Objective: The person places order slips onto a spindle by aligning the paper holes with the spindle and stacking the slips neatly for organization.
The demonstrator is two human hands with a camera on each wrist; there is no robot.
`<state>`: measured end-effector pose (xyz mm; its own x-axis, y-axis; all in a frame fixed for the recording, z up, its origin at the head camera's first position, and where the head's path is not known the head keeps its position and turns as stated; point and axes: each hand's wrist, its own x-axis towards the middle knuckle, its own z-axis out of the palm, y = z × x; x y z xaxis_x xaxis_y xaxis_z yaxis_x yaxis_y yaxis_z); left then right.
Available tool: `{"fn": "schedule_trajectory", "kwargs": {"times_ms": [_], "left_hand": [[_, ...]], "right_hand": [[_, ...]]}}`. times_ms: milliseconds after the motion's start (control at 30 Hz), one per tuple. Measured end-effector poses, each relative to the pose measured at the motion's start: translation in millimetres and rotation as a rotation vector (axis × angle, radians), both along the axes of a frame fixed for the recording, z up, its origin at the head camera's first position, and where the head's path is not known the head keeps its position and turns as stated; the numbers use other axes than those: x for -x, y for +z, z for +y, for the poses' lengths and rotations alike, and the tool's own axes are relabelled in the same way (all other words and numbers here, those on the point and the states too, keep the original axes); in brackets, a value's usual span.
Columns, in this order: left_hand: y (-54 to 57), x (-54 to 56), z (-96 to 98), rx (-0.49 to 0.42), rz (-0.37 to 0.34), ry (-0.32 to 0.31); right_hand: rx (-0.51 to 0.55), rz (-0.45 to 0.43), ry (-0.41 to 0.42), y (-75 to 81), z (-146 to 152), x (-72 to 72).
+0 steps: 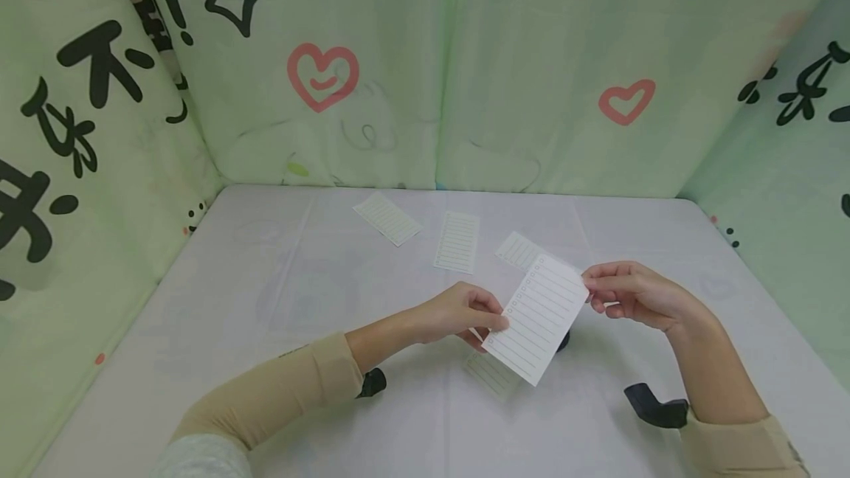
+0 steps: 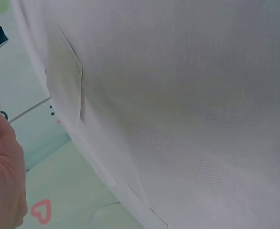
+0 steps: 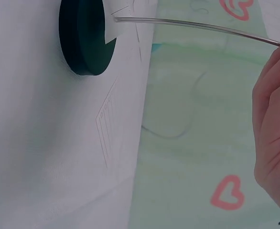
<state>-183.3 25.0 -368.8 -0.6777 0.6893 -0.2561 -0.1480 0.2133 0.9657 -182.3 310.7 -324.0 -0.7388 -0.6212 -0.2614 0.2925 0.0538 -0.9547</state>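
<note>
Above the table, both hands hold a white lined checklist sheet (image 1: 536,316), tilted, with small boxes down one side. My left hand (image 1: 465,312) pinches its lower left edge between thumb and fingers. At the upper right corner my right hand (image 1: 637,292) pinches it. Both wrist views show the sheet nearly edge-on, as a thin strip (image 3: 197,25) in the right one. Under it, a dark round disc-like object (image 3: 85,40) rests on the table, mostly hidden in the head view. Another lined sheet (image 1: 490,376) lies partly beneath the held one.
Farther back on the white-covered table (image 1: 279,271) lie a tilted lined sheet (image 1: 388,218), a nearly upright one (image 1: 457,242) and a third (image 1: 518,249) partly covered by the held sheet. Green printed curtains (image 1: 531,94) enclose the back and sides. Dark wrist mounts (image 1: 654,408) stick out beside the forearms.
</note>
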Motion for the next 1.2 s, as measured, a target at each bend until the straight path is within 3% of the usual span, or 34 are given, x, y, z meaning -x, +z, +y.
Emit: {"fn": "schedule_trajectory", "kwargs": {"times_ms": [200,433,700,1000,1200], "left_hand": [[-4.6,2.2,1.6,0.019,-0.013,0.011],[-19.7,4.7,-0.3,0.094,-0.026,0.043],[-34.6,3.5,-0.6,0.235,-0.035,0.069],[-37.9,1.5,2.8,0.294,-0.082,0.078],[-39.3,1.1,3.8,0.327,-0.064,0.094]], "right_hand": [[-0.019,0.017,0.023,-0.4,-1.4,1.2],[-0.290,0.019,-0.070,-18.6,-4.3,5.8],[-0.448,0.001,-0.034,-38.8,-6.1,10.1],[-0.552,-0.015,-0.021,-50.8,-8.5,13.4],[-0.592,-0.010,0.009,-56.4,-10.1,15.8]]}}
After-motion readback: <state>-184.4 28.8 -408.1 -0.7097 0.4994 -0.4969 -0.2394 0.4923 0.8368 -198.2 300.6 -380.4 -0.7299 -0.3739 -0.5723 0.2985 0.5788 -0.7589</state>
